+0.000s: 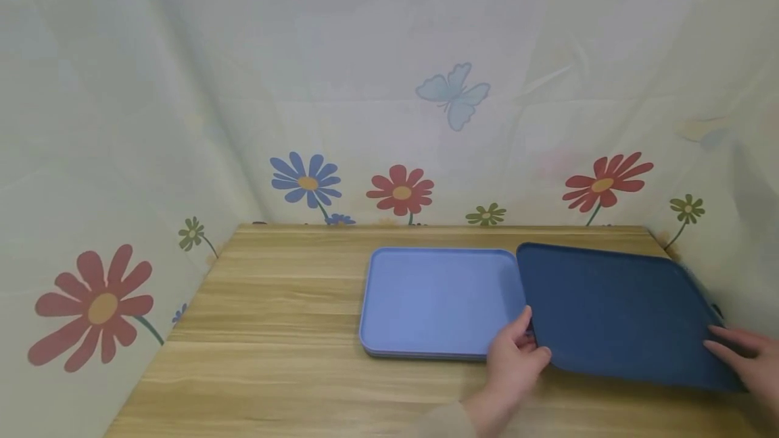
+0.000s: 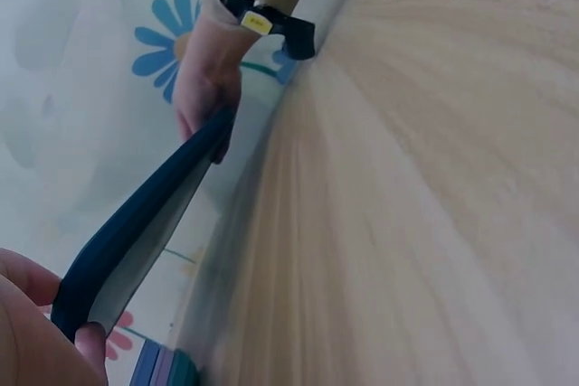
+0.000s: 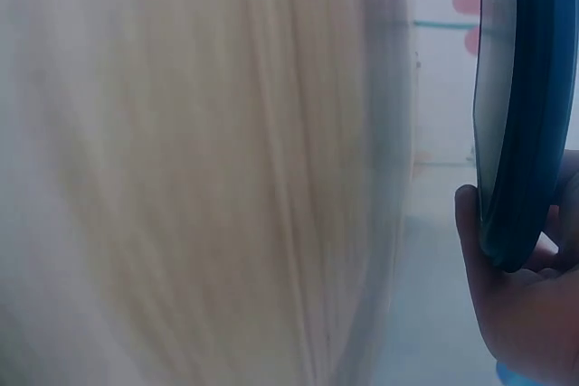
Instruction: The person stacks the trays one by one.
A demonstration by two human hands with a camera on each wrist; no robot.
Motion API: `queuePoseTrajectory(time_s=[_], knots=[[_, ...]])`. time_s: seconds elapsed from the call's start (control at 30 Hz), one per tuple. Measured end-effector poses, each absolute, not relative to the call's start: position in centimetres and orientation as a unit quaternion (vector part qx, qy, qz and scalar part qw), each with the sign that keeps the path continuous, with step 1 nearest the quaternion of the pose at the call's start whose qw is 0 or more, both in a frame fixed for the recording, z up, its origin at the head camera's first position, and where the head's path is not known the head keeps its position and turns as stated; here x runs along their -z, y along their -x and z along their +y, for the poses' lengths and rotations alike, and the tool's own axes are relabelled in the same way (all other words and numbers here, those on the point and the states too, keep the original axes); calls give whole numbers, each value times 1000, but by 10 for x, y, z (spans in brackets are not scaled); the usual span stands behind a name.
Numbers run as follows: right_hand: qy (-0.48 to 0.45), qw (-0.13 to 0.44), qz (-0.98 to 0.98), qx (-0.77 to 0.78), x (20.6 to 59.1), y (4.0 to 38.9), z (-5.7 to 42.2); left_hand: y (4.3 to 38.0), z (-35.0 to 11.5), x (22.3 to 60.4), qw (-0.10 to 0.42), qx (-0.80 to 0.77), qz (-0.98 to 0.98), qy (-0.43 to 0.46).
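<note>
A dark blue rectangular tray (image 1: 615,316) is held at both ends, raised above the table and tilted. My left hand (image 1: 514,360) pinches its left edge, thumb on one side and fingers on the other. At the opposite end my right hand (image 1: 754,360) grips the right edge; the right wrist view shows the thumb under the pale underside of the tray (image 3: 534,115). Just left of it a light blue tray (image 1: 438,299) lies on top of a low stack, whose coloured edges (image 2: 163,368) show in the left wrist view.
The stack sits on a wood-grain table (image 1: 274,316). A pale cloth backdrop (image 1: 341,86) printed with flowers and a butterfly stands behind the table and at both sides. A black strap with a yellow label (image 2: 258,23) is on my right wrist.
</note>
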State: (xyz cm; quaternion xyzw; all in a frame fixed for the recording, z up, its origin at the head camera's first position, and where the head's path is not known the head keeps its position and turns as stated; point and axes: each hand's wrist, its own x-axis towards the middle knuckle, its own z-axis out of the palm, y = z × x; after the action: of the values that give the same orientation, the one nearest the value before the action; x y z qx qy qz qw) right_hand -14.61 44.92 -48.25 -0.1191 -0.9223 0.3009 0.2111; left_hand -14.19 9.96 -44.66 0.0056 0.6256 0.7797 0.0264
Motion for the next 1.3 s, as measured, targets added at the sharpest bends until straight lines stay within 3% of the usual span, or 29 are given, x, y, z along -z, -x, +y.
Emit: queuePoseTrajectory(time_s=[0.43, 0.93, 1.3], knots=[[88, 136, -962, -220, 460, 155, 425, 160, 63, 447, 44, -754, 656, -16], [45, 167, -959, -225, 449, 163, 388, 174, 23, 446, 46, -745, 664, -34], [17, 151, -957, -249, 444, 163, 355, 181, -14, 451, 55, -740, 671, -14]])
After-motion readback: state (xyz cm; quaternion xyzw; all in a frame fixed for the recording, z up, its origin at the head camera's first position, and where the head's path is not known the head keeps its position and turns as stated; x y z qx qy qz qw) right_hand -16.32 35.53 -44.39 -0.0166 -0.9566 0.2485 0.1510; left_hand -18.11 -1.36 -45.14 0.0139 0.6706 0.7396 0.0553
